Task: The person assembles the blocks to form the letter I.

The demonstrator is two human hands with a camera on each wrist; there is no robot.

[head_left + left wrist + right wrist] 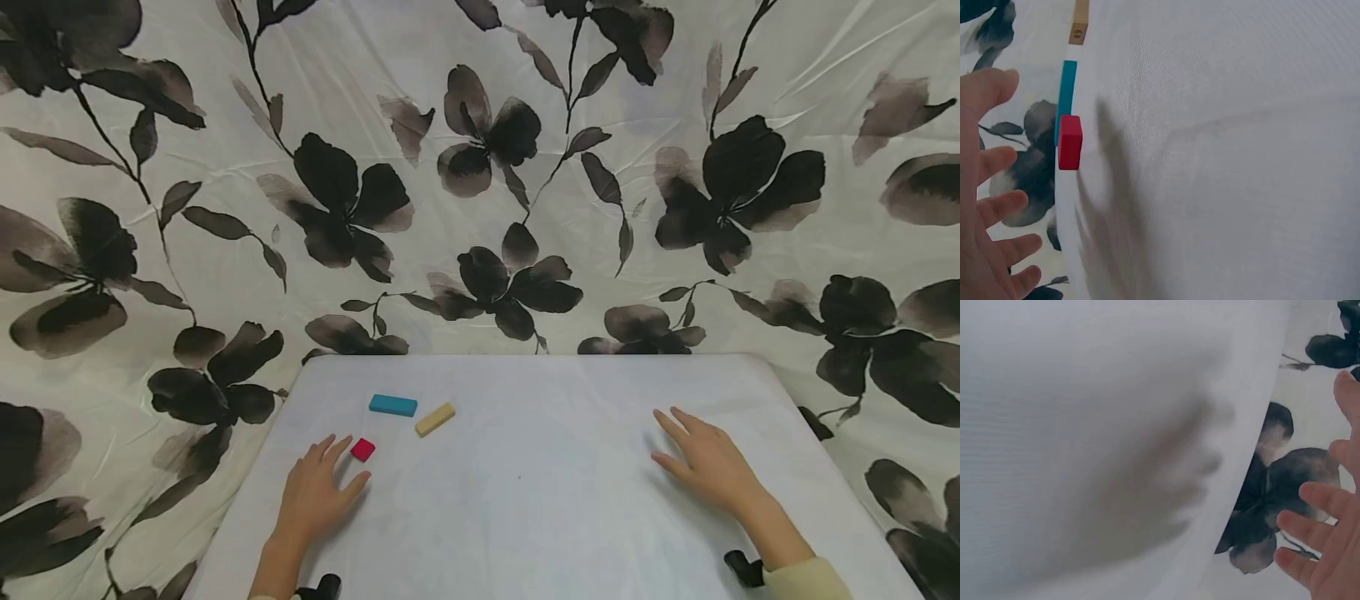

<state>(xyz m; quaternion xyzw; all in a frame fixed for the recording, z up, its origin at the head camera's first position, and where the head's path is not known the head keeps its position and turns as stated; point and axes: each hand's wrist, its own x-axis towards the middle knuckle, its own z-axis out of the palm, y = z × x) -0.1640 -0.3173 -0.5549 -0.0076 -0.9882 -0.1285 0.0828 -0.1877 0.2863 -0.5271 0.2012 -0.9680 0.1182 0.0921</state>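
In the head view my left hand (315, 492) is over the left part of the white table, fingers spread and holding nothing. Its fingertips come close to a small red block (363, 450). Behind the red one lie a flat blue block (393, 405) and a yellowish wooden block (435, 419), set at an angle to each other. The left wrist view shows the red block (1070, 142) in front of the blue block (1065, 94), with the wooden block (1079, 22) above. My right hand (708, 458), fingers apart, hovers over the right side of the table, casting a shadow there.
The white table (540, 500) ends at a straight back edge. Behind it and at both sides hangs a pale cloth (622, 275) with dark flowers. A black wrist mount (742, 568) sits by the right sleeve (808, 581), another black mount (322, 587) by the left wrist.
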